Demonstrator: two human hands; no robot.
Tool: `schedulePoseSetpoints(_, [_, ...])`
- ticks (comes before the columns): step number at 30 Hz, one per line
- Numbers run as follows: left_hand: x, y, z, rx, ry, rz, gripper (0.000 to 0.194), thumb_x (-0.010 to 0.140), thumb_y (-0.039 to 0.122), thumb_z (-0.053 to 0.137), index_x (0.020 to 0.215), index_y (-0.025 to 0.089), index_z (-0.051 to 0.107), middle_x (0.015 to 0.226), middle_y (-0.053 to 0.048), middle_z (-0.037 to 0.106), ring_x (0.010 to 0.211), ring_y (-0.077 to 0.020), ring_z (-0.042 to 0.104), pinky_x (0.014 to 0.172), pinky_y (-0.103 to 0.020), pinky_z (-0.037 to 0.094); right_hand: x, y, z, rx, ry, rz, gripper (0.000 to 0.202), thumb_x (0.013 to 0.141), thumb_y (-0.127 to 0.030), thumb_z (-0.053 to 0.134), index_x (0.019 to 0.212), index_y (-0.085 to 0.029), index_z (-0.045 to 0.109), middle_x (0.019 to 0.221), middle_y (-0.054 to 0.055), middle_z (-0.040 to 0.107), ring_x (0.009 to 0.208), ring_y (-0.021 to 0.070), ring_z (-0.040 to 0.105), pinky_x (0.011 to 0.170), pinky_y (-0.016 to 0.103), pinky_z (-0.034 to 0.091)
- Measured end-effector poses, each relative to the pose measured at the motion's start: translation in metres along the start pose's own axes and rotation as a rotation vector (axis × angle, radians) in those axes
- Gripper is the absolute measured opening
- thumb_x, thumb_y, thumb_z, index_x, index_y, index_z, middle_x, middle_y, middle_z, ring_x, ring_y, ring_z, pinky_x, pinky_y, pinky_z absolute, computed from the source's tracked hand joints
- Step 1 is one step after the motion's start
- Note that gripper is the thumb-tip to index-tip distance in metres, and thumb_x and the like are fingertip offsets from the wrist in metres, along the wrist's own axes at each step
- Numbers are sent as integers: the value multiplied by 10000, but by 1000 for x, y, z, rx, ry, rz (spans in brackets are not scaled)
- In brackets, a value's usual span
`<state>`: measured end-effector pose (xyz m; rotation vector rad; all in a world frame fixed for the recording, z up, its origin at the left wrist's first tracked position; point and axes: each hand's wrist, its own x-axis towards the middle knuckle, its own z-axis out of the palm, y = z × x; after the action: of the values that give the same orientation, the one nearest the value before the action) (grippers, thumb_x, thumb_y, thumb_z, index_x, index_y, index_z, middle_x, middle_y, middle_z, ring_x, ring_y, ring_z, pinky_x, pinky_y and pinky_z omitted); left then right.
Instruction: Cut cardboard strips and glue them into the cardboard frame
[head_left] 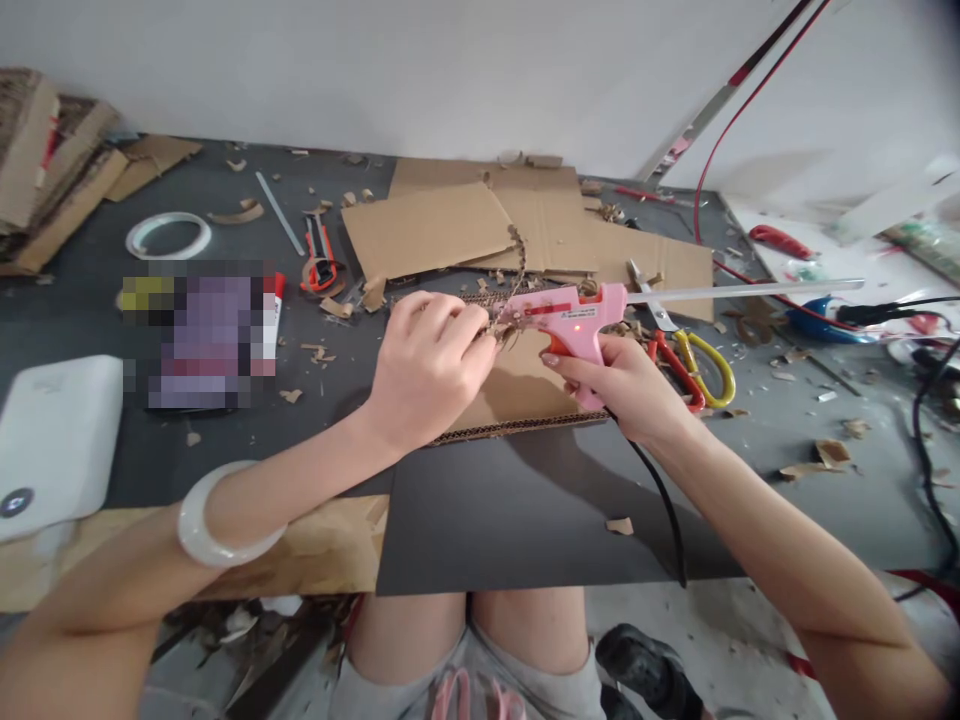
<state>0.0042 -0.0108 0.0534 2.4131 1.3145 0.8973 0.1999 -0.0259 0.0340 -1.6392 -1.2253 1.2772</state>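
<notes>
My right hand [634, 385] grips a pink hot glue gun [577, 320] by its handle, index finger at the orange trigger. A small light glows on the gun, and a long clear glue stick [742, 291] sticks out of its back. By the nozzle, my left hand [435, 360] is closed with fingers curled down; what they pinch is hidden. A thin corrugated cardboard strip [519, 250] curls up near the nozzle. Beneath both hands lies a flat cardboard piece [517, 390] with a corrugated edge along its front.
Flat cardboard sheets [435, 235] lie behind. An orange utility knife [319, 255], a tape roll [169, 237] and a white device [64, 440] are at left. Scissors [705, 370] with red and yellow handles lie right of the gun. The gun's black cord [664, 490] hangs over the front edge.
</notes>
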Motion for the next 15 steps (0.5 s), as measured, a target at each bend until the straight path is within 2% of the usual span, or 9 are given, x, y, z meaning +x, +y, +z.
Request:
schedulePoseSetpoints(4, [7,-17,-20,4,110,-73,202,832,322,569,666,215,611,909,-46,596,1117,-315,446,1052,-563,208,5,5,-5,16,16,15,329,623,-384,742,588,-181,486,478,-66,390,402,40,326,370,201,215])
schedulePoseSetpoints(8, [25,-61,-47,174,206,-242,217,793,396,655,788,180,629,1144,-29,556,1241,-320,290,1096,-564,98,11,12,-12,28,66,14,329,619,-375,751,594,-180,488,486,-65,384,410,44,338,372,200,221])
schedulePoseSetpoints(10, [34,-86,-52,230,156,-333,257,773,405,685,766,160,606,1099,-21,578,1259,-318,264,1109,-557,76,12,15,-14,32,72,14,333,609,-377,758,602,-181,489,494,-63,389,416,47,341,373,201,223])
schedulePoseSetpoints(12, [37,-105,-50,241,19,-373,213,814,342,635,723,154,590,1031,-37,589,1235,-333,321,1106,-553,130,10,16,-14,31,64,17,336,602,-383,762,609,-180,493,497,-62,394,416,47,337,373,201,226])
schedulePoseSetpoints(15, [30,-114,-38,229,13,-322,112,834,254,572,831,147,607,1111,-76,521,1201,-357,394,1079,-534,239,8,17,-13,1,25,15,338,618,-399,748,602,-179,491,487,-67,384,409,45,331,377,201,230])
